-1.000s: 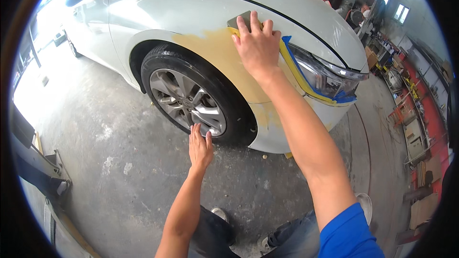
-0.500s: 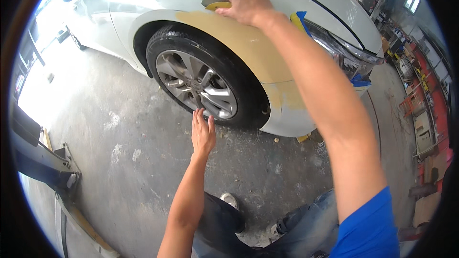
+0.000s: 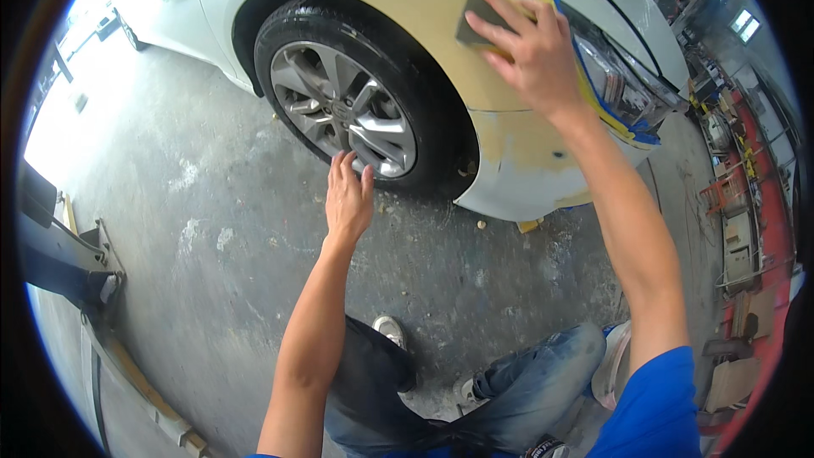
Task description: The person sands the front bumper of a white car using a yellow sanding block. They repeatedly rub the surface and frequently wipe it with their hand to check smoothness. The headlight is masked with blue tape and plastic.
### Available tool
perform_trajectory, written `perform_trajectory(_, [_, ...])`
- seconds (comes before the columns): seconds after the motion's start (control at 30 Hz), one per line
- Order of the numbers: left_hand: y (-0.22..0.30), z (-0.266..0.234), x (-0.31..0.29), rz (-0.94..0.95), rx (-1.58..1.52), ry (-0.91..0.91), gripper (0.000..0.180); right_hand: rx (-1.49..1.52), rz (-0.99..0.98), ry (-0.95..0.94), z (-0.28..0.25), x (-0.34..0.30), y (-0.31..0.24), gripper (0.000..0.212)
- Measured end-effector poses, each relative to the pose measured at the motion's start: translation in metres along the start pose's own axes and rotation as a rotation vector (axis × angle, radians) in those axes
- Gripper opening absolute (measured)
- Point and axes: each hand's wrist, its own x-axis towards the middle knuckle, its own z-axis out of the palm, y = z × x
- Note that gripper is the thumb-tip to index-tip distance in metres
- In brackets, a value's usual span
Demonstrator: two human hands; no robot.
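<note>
My right hand [image 3: 536, 55] is closed around a dark grey sanding block [image 3: 477, 20] with a yellowish lower edge. The block lies against the tan, filler-coated patch [image 3: 407, 2] on the front fender of a white car, between wheel arch and headlight. Fingers are stretched over the block's top; part of it is hidden beneath them. Lower down, my left hand [image 3: 348, 199] hangs open and empty in front of the car's wheel [image 3: 339, 106], fingers pointing up. Whether it touches the tyre I cannot tell.
Blue and yellow masking tape [image 3: 606, 114] edges the headlight [image 3: 623, 80]. A dark lift arm [image 3: 72, 276] stands on the concrete floor at the left. Shelves and clutter [image 3: 738, 237] line the right side. Behind my right knee is a whitish bucket-like container [image 3: 612, 369].
My right hand has carried the sanding block rightward and down across the tan patch, closer to the headlight. The view has shifted a little. My left hand stays open by the wheel.
</note>
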Motion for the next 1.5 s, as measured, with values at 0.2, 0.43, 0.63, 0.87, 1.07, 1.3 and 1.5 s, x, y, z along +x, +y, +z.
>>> perform_trajectory(0.2, [0.028,-0.003,0.001,0.064,-0.044,0.060,0.052,-0.060,-0.061,-0.009,0.009,-0.110,-0.016,0.057])
perform_trajectory(0.43, [0.032,0.004,0.007,0.051,-0.086,0.081,0.053,-0.057,-0.086,-0.061,0.013,-0.007,-0.036,0.055])
perform_trajectory(0.63, [0.055,0.010,0.005,0.031,-0.143,0.101,0.053,-0.042,-0.068,-0.167,0.053,0.142,-0.037,0.053])
perform_trajectory(0.87, [0.063,0.009,0.003,0.034,-0.149,0.086,0.055,-0.013,-0.101,-0.050,0.043,0.085,-0.030,0.054])
perform_trajectory(1.07, [0.055,-0.005,0.001,0.028,-0.109,0.132,0.053,-0.064,-0.038,-0.066,0.010,-0.103,-0.026,0.062])
perform_trajectory(1.3, [0.069,0.007,0.003,0.028,-0.162,0.091,0.054,-0.058,0.019,-0.015,0.002,-0.076,-0.023,0.056])
perform_trajectory(1.5, [0.073,0.005,0.004,0.043,-0.186,0.141,0.053,-0.152,-0.264,-0.174,-0.012,-0.107,-0.025,0.037])
